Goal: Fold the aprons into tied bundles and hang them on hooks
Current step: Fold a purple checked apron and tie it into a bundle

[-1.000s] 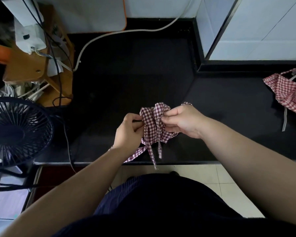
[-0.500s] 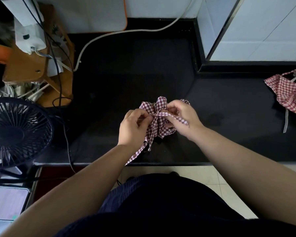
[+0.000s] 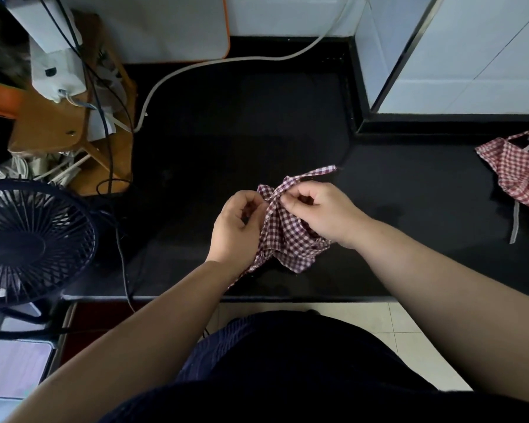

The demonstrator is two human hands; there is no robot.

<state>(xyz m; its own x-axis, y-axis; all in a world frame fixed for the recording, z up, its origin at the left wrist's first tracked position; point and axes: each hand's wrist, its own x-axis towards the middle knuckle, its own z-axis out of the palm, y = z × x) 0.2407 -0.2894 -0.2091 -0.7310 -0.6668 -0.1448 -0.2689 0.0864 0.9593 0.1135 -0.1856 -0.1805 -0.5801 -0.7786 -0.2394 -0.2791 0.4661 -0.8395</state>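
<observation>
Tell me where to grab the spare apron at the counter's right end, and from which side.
Probably pinch the spare apron by its crumpled checked cloth, from above on its left: it lies heaped on the counter, folds up. The thin grey strap trails loose and would only drag.

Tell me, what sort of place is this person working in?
Probably a home kitchen or utility corner: a black countertop against white wall tiles, a tiled floor below, and a checked apron being tied, with a second apron lying to the right. A desk fan stands at left.
</observation>
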